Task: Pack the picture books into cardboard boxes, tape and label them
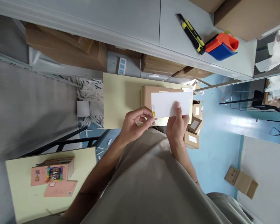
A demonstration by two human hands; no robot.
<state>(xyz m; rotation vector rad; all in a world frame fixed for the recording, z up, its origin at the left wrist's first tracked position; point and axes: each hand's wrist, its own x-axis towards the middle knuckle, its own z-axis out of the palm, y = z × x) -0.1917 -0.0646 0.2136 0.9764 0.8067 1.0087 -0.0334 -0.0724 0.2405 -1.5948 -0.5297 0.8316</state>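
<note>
Both hands are on a white paper sheet (165,102) that looks like a shipping label, with a small yellow mark in its near-left corner. My left hand (138,123) pinches that corner between thumb and forefinger. My right hand (178,124) grips the right part, thumb on top and fingers underneath. Beneath the sheet a brown cardboard box (145,90) lies on the cream tabletop (121,99); the sheet hides much of the box. White pieces on the box's far side are partly covered.
A grey shelf (102,18) crosses above the tabletop, bearing a yellow-black utility knife (192,35) and a red-blue tape dispenser (221,45). A power strip (122,66) sits behind. Labelled boxes (191,139) stand on the floor at right. Pink booklets (49,174) lie on a side table.
</note>
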